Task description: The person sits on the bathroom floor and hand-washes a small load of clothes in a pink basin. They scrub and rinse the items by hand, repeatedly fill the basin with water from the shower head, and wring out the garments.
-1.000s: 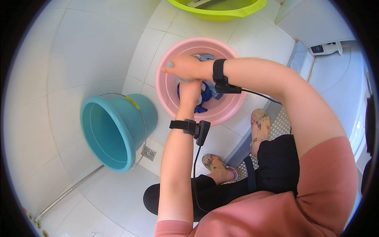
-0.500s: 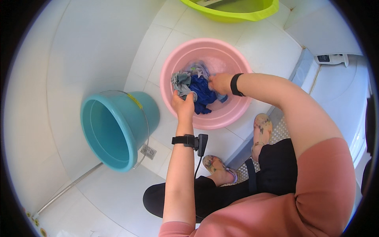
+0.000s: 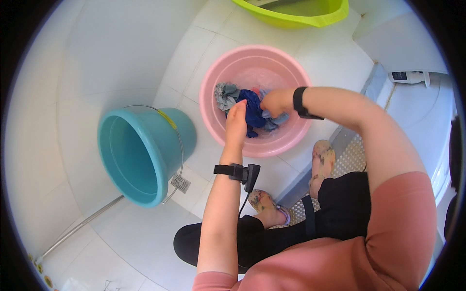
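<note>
Wet clothes lie bunched in a pink basin (image 3: 209,112) on the floor, with sudsy water around them. My left hand (image 3: 236,122) is closed at the left side of a dark blue cloth (image 3: 253,111), its fingers pressed together on the fabric. On the other side, my right hand (image 3: 278,103) curls around the bunched fabric, and its fingertips are partly hidden. A grey-green cloth (image 3: 226,95) is crumpled just beyond my left hand. Pale blue fabric (image 3: 277,121) spreads below my right hand, and a bit of pink-red shows behind the dark blue cloth.
A turquoise bucket (image 3: 162,145) with a wire handle stands tilted at the left, near a floor drain (image 3: 181,184). Beyond the basin sits a lime-green tub (image 3: 301,20). A raised sill (image 3: 310,177) runs along the right, near my feet. A white bottle (image 3: 410,77) lies at the far right.
My left hand has moved from the grey-green cloth to the dark blue one. The grey-green cloth now lies loose at the left, and the pale blue fabric shows more.
</note>
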`<act>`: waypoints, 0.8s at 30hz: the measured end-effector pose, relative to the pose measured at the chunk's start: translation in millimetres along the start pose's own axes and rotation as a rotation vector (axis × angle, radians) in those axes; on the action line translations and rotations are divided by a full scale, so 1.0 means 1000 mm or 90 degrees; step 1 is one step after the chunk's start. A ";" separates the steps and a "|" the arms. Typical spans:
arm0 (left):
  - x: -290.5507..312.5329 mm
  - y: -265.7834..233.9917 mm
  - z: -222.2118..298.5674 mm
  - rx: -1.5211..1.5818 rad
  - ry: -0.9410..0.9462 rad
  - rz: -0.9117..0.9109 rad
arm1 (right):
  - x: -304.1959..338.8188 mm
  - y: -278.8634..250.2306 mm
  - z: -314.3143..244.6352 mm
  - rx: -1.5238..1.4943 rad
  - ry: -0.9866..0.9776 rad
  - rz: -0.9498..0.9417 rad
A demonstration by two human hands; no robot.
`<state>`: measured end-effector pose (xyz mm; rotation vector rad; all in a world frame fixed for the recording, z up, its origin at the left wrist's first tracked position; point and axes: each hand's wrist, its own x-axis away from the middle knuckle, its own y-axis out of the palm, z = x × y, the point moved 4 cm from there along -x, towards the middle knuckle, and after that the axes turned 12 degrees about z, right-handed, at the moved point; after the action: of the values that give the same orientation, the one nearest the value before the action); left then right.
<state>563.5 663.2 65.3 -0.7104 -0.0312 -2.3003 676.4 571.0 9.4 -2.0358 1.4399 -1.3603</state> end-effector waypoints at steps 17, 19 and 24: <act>0.006 0.020 0.058 0.591 -0.201 -0.142 | 0.073 -0.135 -0.070 -0.095 -0.109 0.648; 0.008 0.017 0.058 0.589 -0.249 -0.115 | 0.082 -0.136 -0.082 0.129 -0.231 0.734; 0.022 0.018 0.065 0.583 -0.374 -0.214 | 0.053 -0.137 -0.032 -0.557 0.025 0.319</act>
<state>593.8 649.8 127.8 -0.8661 -1.4510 -1.9518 731.1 596.6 147.1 -1.8111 2.6499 -0.5950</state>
